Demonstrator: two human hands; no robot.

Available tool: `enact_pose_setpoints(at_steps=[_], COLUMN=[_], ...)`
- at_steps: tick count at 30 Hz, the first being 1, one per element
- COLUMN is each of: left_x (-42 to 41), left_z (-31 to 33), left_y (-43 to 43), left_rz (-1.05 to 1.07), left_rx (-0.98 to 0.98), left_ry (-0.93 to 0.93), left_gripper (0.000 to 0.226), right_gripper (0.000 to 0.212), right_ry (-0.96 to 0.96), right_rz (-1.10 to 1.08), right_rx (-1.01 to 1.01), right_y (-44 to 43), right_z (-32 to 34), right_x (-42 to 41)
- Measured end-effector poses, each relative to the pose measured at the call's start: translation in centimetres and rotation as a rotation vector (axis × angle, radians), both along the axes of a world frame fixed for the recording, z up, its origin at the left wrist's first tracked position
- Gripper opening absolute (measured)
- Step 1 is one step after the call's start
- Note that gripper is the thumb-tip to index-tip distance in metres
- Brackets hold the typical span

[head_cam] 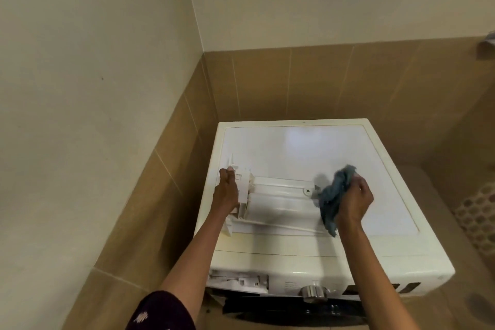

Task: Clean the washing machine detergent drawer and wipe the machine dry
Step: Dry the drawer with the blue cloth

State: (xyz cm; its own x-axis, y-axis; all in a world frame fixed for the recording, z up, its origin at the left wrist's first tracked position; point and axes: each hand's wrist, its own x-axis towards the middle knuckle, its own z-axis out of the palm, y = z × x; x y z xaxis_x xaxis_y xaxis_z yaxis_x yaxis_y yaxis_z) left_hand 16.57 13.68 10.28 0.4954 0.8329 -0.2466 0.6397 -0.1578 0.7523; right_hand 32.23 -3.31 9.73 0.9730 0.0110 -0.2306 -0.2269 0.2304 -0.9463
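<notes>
The white plastic detergent drawer (270, 202) — long, ribbed, boxy — lies on the glossy washing machine (321, 147) top. The left hand (226, 193) grips its front end; the right hand (355, 202) clutches a crumpled blue cloth (333, 195) at its far end.

Detergent drawer (278, 201) pulled out and lying on the washing machine (294, 147), blue cloth (334, 195) at its end.
The white plastic drawer lay crosswise on the white machine's top. The left hand (226, 193) gripped its front-panel end, and its compartments ran rightward from that grip. The crumpled cloth was bunched in the right hand (353, 201). It touched the drawer's opposite end and hung below the fingers. The open drawer slot (238, 280) sat on the machine's front, below the left grip.
</notes>
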Motion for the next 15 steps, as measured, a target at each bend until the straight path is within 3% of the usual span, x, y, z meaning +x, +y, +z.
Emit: enact_pose_setpoints(at_steps=[2,9,12,15], left_x=[-0.1,-0.2,0.0,0.1], left_z=[-0.3,-0.8,-1.0,-1.1], left_y=[0.3,0.7,0.9,1.2], left_rz=[0.069,0.117,0.166,0.208], left_rx=[-0.135,-0.285,-0.377,-0.449], left_ry=[-0.113,-0.234,-0.242,-0.24], left_gripper=[0.056,0.055,0.058,0.066], right_gripper=[0.02,0.029,0.033,0.031], right_ry=[-0.183,-0.634,-0.82,-0.952], right_rz=[0.204,0.995,1.055,1.098], right_rx=[-0.012,-0.531,-0.665,-0.676], right_y=[2.5,10.8,10.7,8.6], right_z=[1.3,-0.7,-2.2,-2.7], right_x=[-0.8,-6.5,-8.2,-9.3])
